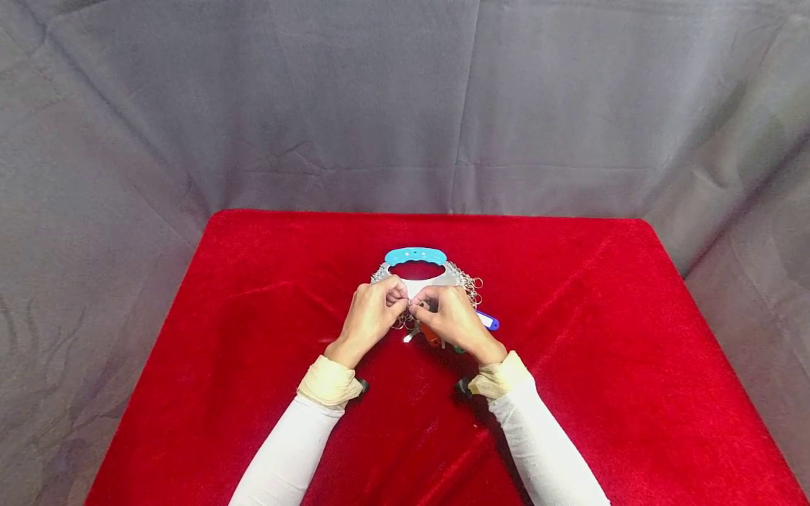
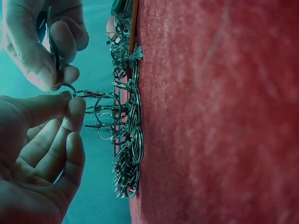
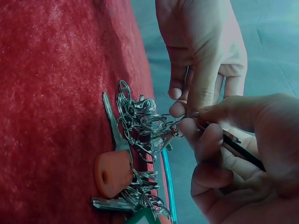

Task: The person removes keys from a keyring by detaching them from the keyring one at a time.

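Note:
A metal key holder (image 1: 422, 286) with a light blue handle (image 1: 415, 254) lies on the table, many small split rings (image 1: 471, 284) hanging along its sides. My left hand (image 1: 372, 309) pinches a split ring (image 2: 68, 87) between thumb and forefinger, just over the holder's near edge. Thumb to thumb with it, my right hand (image 1: 451, 315) pinches a thin dark key (image 2: 50, 35), seen edge-on, at that same ring. The ring joins a small clasp (image 2: 93, 94) on the holder. Fingertips hide most of where key and ring meet.
Beside and below my right hand lie an orange-headed key (image 3: 112, 175), a green tag (image 3: 144, 217) and a blue tag (image 1: 487, 320), close to the rings. Red cloth (image 1: 285, 281) covers the table, and grey curtains (image 1: 335, 105) stand behind and at both sides.

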### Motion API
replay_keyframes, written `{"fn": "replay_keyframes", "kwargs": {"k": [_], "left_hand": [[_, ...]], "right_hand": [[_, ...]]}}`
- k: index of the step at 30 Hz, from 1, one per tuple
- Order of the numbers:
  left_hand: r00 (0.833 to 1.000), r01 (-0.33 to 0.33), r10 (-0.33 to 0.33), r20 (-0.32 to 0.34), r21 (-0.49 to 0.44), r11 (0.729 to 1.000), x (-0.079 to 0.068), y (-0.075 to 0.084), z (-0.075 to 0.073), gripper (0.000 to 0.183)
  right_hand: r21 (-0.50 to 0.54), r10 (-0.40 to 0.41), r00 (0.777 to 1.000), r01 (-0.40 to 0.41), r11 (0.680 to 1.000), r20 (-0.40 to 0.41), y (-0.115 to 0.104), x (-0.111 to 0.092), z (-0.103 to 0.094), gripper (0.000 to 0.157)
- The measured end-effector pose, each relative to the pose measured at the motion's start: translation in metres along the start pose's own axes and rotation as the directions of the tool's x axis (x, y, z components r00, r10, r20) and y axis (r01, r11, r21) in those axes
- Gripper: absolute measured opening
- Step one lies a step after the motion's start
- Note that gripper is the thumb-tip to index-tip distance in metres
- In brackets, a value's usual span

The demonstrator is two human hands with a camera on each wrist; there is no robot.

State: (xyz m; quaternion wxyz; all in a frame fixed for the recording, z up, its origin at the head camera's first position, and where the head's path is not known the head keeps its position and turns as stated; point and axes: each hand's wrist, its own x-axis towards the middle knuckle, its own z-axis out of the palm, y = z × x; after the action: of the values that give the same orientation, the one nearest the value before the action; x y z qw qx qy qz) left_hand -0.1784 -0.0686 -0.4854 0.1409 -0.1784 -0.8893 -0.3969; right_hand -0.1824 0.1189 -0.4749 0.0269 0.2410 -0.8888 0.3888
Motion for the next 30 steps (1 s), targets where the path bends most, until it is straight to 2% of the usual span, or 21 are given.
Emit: {"fn": "replay_keyframes", "kwargs": {"k": [9, 16, 24, 30], "left_hand": [[1.0, -0.025, 0.025, -0.006, -0.003, 1.0, 0.0009, -0.0023, 0.0007, 0.017], [1.0, -0.021, 0.021, 0.002, -0.005, 1.0, 0.0021, -0.0047, 0.0001, 0.018], [0.998, -0.056, 0.057, 0.03, -0.021, 0.998, 0.0026, -0.0058, -0.002, 0.02], [0.996, -0.058, 0.061, 0.067, -0.047, 0.997, 0.0028, -0.0083, -0.0022, 0.019]], "right_hand": [[0.027, -0.007, 1.0, 0.008, 1.0, -0.02, 0.0016, 0.0005, -0.0004, 0.005], [0.061, 0.031, 0.999, -0.03, 0.998, -0.013, 0.0046, 0.0016, -0.0005, 0.004], [0.052, 0.016, 1.0, -0.016, 0.999, 0.002, 0.0089, 0.0015, -0.0025, 0.004], [0.078, 0.019, 0.999, -0.021, 0.997, 0.034, 0.008, 0.0005, -0.0046, 0.006]]}}
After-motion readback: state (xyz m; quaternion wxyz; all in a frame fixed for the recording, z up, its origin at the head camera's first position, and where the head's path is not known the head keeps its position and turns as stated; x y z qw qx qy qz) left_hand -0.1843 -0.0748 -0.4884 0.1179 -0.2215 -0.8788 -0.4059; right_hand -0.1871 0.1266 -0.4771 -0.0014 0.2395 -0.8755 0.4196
